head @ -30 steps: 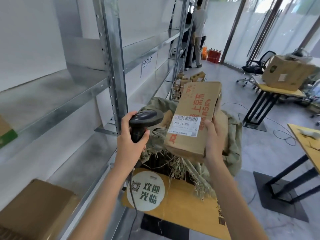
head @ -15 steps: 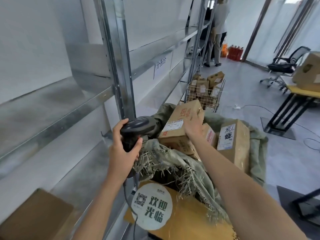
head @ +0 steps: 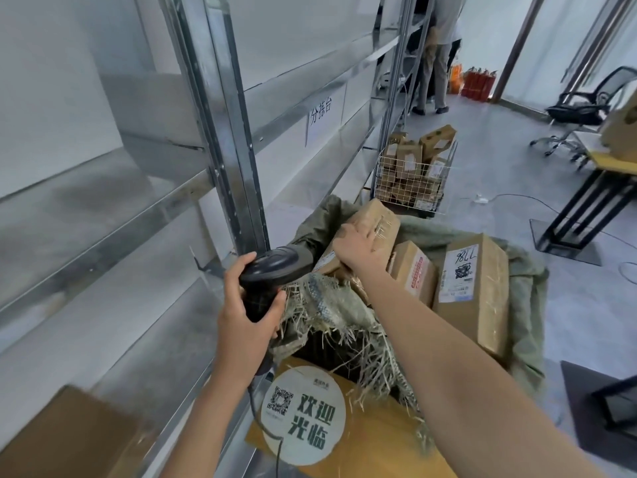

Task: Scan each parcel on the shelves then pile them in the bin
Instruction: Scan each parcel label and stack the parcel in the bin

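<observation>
At twelve o'clock in the sack-lined bin (head: 524, 281), the right hand (head: 362, 246) grips the parcel (head: 379, 219), long axis apparently toward one o'clock; at nine, the left hand (head: 241, 315) clasps the scanner (head: 272, 270).

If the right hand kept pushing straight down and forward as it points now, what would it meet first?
Likely the parcels already piled in the sack-lined bin: the right hand presses its parcel against them. Depth beneath is unclear.

My right grip (head: 362, 248) wraps around a brown parcel (head: 374, 220) lying in the sack-lined bin (head: 524, 305). My left grip (head: 246, 317) clasps the black scanner (head: 272, 270) just left of the bin. Two labelled parcels (head: 472, 291) stand right of mine inside the bin.
</observation>
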Demonstrator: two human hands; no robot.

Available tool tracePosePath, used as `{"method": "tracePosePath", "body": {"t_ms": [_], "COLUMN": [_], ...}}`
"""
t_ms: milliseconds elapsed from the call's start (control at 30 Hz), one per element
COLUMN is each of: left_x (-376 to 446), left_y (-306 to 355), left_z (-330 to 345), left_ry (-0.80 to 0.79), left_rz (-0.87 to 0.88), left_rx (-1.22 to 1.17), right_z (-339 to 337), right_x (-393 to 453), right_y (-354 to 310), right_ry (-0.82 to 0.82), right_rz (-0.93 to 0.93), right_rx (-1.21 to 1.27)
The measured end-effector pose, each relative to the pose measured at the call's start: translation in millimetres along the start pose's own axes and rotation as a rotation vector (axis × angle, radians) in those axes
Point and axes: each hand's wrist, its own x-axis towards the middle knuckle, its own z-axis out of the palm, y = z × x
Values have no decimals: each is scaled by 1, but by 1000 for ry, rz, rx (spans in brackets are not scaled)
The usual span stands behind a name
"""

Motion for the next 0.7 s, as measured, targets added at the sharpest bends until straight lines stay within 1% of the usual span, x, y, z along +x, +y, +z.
{"method": "tracePosePath", "body": {"t_ms": [167,267,367,433,500,567,633,700], "left_x": [-5,-13,-19,-22,-28,-27,-37,-50], "left_y": [4,8,16,22,32,38,50,61], "left_z": [2,4,5,4,4,0,-1,-6], "left_ry": [23,36,54,71,117,127,187,236], "left_rz": [6,2,-2,4,16,26,17,10], "left_rx": [-7,-3,20,53,78,99,158,197], "right_z": [2,-2,-10,-15,-20,-21,-23,-17], "right_x": [3,1,-5,-11,-19,-28,-43,-62], "right_y": [16,20,23,27,27,19,7,-9], "right_ry": [20,-2,-17,32,93,162,146,87], "right_rz": [-7,-34,-72,-149,-266,-345,-482,-604], "right_rx": [14,5,45,58,35,12,1,16]}}
